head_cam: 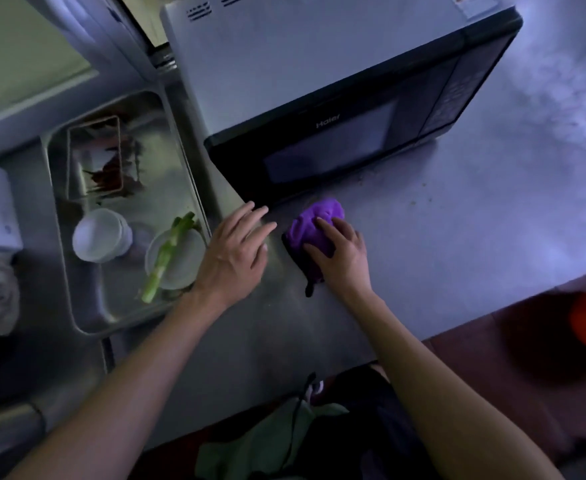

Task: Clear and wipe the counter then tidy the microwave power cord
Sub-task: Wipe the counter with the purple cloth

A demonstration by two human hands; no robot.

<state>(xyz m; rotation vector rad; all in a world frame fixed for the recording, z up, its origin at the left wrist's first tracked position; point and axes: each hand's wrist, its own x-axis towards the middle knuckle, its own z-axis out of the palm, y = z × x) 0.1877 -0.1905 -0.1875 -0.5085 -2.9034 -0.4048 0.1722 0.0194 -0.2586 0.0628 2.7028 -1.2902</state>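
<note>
In the sink (pixel 177 161) lie a white cup (pixel 99 235) and a green stalk (pixel 166 258). The left hand (pixel 234 252) rests flat, released, on the worktop (pixel 457 237). The right hand (pixel 345 256) presses the purple cloth (pixel 314 221) before the microwave (pixel 319 81).

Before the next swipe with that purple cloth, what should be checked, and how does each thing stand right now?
1. Cloth under hand: ok, the right hand presses on the purple cloth.
2. Other hand free: ok, the left hand lies open on the counter, holding nothing.
3. Dishes cleared: ok, the cup and plate sit in the sink.
4. Crumbs gone: not ok, specks remain before the microwave.
5. Power cord tidied: cannot tell, not identifiable here.
</note>
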